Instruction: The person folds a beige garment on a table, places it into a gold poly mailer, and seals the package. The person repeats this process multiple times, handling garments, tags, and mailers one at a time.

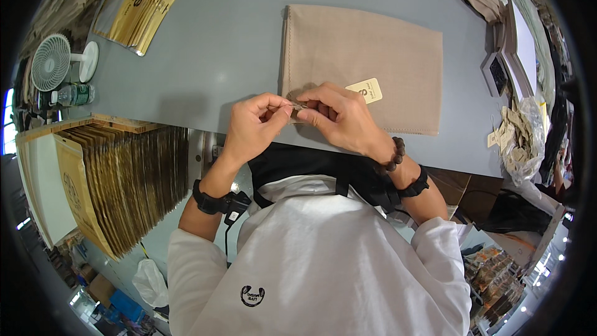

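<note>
A folded beige cloth [373, 51] with stitched edges lies flat on the grey table in front of me. At its near left corner, my left hand [256, 123] and my right hand [347, 116] meet with thumbs and forefingers pinched. Between their fingertips is a small thin fastener [297, 107], perhaps a pin or tag cord; the fingers partly hide it. A cream hang tag [372, 89] bearing print rests on the cloth, partly covered by my right hand.
Gold packaging bags [149, 4] lie at the table's back left, near a white fan [51, 62] and a plastic bottle [77, 94]. More gold bags [130, 182] fill a box below left. Loose tags [513, 137] in clear plastic and white-topped boxes [520, 51] are at right.
</note>
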`<action>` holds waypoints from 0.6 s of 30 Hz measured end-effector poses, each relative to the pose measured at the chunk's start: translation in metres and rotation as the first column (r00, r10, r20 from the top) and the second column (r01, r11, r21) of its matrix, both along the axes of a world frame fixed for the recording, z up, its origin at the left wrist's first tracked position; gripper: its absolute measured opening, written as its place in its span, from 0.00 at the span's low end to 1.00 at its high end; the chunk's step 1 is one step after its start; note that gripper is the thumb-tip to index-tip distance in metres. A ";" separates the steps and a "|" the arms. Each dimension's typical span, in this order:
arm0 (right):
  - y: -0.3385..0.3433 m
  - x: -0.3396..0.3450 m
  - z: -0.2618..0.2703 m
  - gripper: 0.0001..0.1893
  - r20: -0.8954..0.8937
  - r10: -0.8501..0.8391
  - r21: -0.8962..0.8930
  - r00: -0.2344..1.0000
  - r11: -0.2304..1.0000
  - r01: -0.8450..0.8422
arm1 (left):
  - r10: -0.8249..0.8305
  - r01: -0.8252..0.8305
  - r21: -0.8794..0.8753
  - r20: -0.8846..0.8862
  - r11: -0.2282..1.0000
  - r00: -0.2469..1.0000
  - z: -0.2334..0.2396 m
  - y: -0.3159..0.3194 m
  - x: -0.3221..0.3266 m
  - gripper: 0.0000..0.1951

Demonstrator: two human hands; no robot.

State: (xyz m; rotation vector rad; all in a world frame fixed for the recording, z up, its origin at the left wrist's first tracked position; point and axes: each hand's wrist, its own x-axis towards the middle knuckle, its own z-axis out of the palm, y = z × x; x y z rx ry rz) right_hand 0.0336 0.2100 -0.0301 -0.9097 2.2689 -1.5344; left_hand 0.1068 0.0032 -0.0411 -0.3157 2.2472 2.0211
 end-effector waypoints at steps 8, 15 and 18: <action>0.001 0.002 -0.018 0.14 -0.447 0.019 -0.009 0.894 1.000 -0.026 | -0.048 0.010 0.145 0.260 0.989 0.964 0.012 -0.008 -0.011 0.07; 0.001 0.003 -0.018 0.11 -0.379 0.030 -0.014 0.925 0.999 -0.038 | -0.088 0.045 0.155 0.284 0.987 0.955 0.018 -0.008 -0.014 0.07; 0.001 0.003 -0.020 0.10 -0.373 0.029 -0.012 0.927 0.999 -0.037 | -0.087 0.054 0.130 0.266 0.990 0.960 0.017 -0.006 -0.011 0.07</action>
